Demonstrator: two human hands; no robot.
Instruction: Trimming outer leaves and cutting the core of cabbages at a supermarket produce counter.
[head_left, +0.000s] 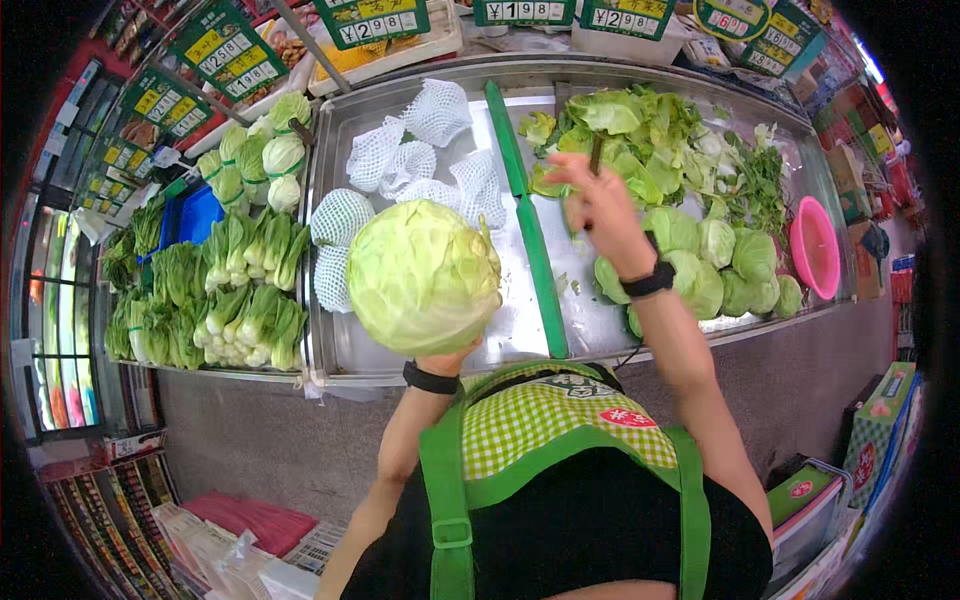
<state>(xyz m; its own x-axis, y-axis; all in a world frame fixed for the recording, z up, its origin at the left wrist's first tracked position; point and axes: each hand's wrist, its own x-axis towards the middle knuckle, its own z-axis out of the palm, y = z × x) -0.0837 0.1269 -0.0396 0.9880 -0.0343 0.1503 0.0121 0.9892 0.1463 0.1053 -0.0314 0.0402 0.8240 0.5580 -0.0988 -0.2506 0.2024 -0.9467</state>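
Note:
A large pale green cabbage (420, 277) rests on my left hand (450, 360), which holds it from below; most of the fingers are hidden behind it. My right hand (606, 210) is raised over the right section of the metal display, blurred, with a narrow dark tool (597, 152) in its grip; its kind cannot be told. White foam mesh sleeves (437, 112) lie beyond the cabbage, and more mesh-wrapped round produce (339, 217) sits at its left. Loose outer leaves (645, 142) are heaped beyond my right hand.
A green divider (534, 247) splits the metal display (450, 67). Smaller round cabbages (754, 255) and a pink plastic basin (814, 247) are at the right. Bundled leafy greens (255, 247) and a blue crate (187, 214) are at the left. Price signs (375, 19) hang along the back.

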